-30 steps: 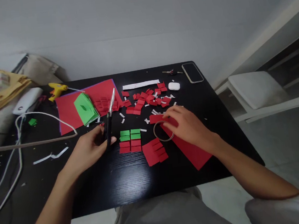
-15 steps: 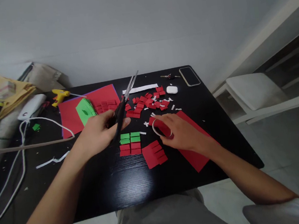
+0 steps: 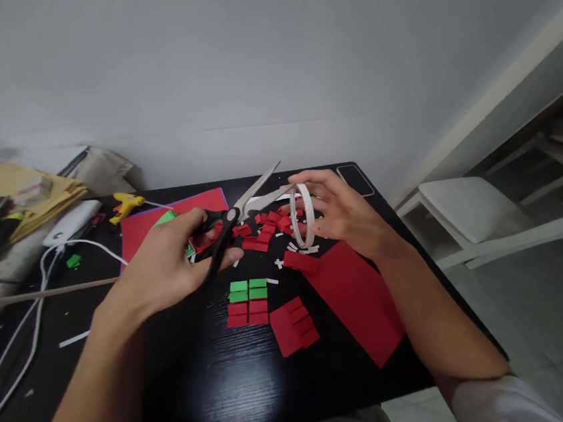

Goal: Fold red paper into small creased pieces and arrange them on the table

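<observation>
My left hand point(image 3: 166, 267) has its fingers through the handles of black-handled scissors point(image 3: 233, 216). Their blades are spread and point up to the right, one tip close to the tape's edge. In my right hand point(image 3: 345, 218) a thin roll of white tape point(image 3: 309, 215) is held upright above the table. Beneath the hands lie folded green paper pieces point(image 3: 258, 284) and folded red pieces point(image 3: 238, 313) in a small block. Beside these sits a red paper square point(image 3: 285, 333) with folded strips on it. Under my right forearm rests a red paper sheet point(image 3: 361, 303).
Red paper bits point(image 3: 259, 241) and white scraps are scattered at the back of the black table point(image 3: 188, 375). To the left are a yellow glue gun point(image 3: 127, 204), a white power strip point(image 3: 72, 223) and cables. A phone point(image 3: 356, 180) lies at the back right corner.
My right hand has lifted the tape roll up and turned it upright. The scissors have swung to the right and their blades have opened wider. The view has tilted up.
</observation>
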The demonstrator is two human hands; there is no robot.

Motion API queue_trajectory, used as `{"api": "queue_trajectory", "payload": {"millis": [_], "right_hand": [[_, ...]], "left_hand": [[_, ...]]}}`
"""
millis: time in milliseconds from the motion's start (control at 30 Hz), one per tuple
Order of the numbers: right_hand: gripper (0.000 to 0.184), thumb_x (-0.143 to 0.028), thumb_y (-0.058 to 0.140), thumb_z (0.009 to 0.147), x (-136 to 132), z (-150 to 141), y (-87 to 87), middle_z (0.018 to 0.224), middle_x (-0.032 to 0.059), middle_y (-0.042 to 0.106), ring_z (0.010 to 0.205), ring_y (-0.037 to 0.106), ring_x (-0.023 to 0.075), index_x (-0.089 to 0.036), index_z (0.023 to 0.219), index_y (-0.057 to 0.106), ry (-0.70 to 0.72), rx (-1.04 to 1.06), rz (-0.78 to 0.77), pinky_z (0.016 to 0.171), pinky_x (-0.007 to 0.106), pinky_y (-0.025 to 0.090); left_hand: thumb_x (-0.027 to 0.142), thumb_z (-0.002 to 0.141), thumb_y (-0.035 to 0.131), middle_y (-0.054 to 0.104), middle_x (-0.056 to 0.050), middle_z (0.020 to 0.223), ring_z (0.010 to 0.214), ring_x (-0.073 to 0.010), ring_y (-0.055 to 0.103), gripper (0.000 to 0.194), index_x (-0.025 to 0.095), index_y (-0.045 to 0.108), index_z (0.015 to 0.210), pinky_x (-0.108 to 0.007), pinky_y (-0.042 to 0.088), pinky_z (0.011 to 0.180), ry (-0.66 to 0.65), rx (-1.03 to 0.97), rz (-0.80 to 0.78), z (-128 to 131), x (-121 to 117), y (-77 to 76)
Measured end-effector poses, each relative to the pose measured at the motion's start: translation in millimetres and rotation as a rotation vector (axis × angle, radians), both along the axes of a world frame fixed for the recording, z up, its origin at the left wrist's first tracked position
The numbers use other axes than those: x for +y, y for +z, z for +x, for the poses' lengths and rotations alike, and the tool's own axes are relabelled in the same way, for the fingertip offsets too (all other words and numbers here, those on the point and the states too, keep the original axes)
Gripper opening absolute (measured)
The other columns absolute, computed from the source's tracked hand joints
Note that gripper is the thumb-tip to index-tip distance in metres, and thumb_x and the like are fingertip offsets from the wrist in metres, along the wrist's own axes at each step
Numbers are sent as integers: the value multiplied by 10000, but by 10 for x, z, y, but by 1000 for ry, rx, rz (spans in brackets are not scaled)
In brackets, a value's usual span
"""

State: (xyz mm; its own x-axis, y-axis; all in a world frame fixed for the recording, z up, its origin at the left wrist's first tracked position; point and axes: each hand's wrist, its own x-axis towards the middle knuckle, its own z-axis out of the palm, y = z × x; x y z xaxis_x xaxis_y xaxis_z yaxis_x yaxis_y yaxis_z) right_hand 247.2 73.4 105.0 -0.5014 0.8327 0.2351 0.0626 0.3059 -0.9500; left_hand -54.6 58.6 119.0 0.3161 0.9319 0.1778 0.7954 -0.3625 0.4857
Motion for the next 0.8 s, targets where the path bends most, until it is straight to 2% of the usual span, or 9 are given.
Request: {"api": "queue_trajectory", "payload": {"millis": [67, 133, 300, 433, 500, 633, 800], "right_hand": [[706, -473, 806, 845, -4, -43, -24, 1607, 80, 467, 1366, 582, 320, -377, 1443, 442, 36, -5, 5, 928, 436, 668], [747, -457, 850, 828, -28, -80, -58, 1613, 85, 457, 1341, 601, 308, -377, 1440, 429, 15, -34, 18, 922, 417, 670], [666, -403, 831, 879, -75, -90, -97, 1521, 81, 557, 1346, 620, 291, -339, 1447, 489, -99, -136, 98, 993, 406, 645], [625, -435, 842, 865, -45, -28, -112, 1419, 67, 635, 1399, 592, 295, -332, 1402, 538, -117, -148, 130, 1152, 495, 562], [639, -453, 862, 843, -25, 0, -124, 1410, 64, 641, 1407, 590, 292, -333, 1380, 537, -121, -123, 144, 1183, 499, 538], [672, -474, 895, 807, -4, 27, -135, 1407, 61, 642, 1353, 633, 284, -329, 1358, 538, -138, -105, 133, 1167, 473, 556], [604, -440, 895, 816, 8, 29, -144, 1387, 49, 631, 1331, 637, 291, -325, 1318, 578, -125, -95, 117, 1123, 485, 587]], "left_hand": [[613, 815, 698, 578, 14, 717, 633, -171, 516, 413, 244, 513, 793, -319, 392, 580, 11, 7, -19, -28, -7, 17], [651, 813, 680, 585, 10, 701, 619, -170, 515, 435, 240, 539, 781, -324, 391, 574, 31, 15, -25, -33, -18, 40], [683, 835, 589, 580, -1, 641, 561, -160, 469, 467, 226, 602, 737, -327, 350, 567, 49, 113, 25, -35, -42, 92], [592, 877, 531, 664, -48, 734, 628, -196, 555, 434, 191, 695, 886, -328, 379, 636, 19, 206, 41, -81, -33, 95], [555, 875, 515, 680, -63, 762, 643, -210, 574, 433, 178, 711, 963, -330, 394, 660, 20, 259, 33, -104, -25, 88], [514, 860, 480, 694, -86, 809, 666, -233, 601, 418, 171, 695, 962, -340, 412, 677, 25, 346, 14, -115, -19, 72], [559, 896, 437, 744, -105, 932, 783, -276, 673, 462, 190, 681, 1026, -359, 429, 697, 20, 425, -24, -119, 11, 5]]}}
